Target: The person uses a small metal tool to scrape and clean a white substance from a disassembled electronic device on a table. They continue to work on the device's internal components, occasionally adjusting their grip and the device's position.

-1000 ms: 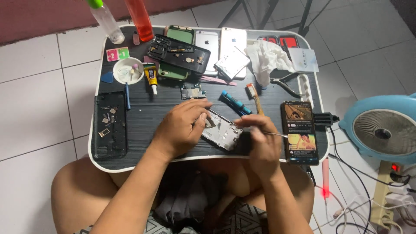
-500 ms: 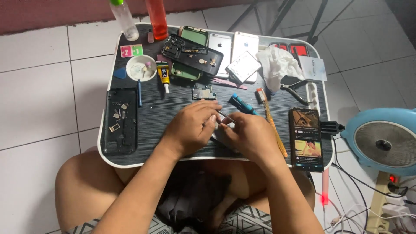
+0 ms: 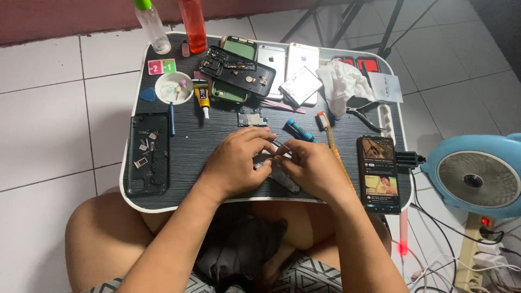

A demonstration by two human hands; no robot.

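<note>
Two bare hands meet over the near middle of the dark ribbed lap desk (image 3: 217,135): the left hand (image 3: 236,163) and the right hand (image 3: 310,169) both curl their fingers closed around one small silver phone part (image 3: 282,176), which lies on the desk between them and is mostly hidden; a thin metal tool tip (image 3: 279,144) shows just above the fingertips. Around them lie one black phone frame (image 3: 147,154) holding loose small parts at the left edge, one round white dish (image 3: 173,88), one yellow-and-black glue tube (image 3: 202,97), one blue screwdriver (image 3: 299,131), one lit smartphone (image 3: 379,172) at the right, and one crumpled white cloth (image 3: 343,81). At the far edge stand two bottles, one clear with a green cap (image 3: 152,24) and one red (image 3: 194,24). One pale blue round fan (image 3: 477,176) sits on the floor to the right. Compared with half a second earlier, the hands have drawn closer together and cover the part more fully, and the view has shifted slightly, while the things on the desk lie unchanged.
</note>
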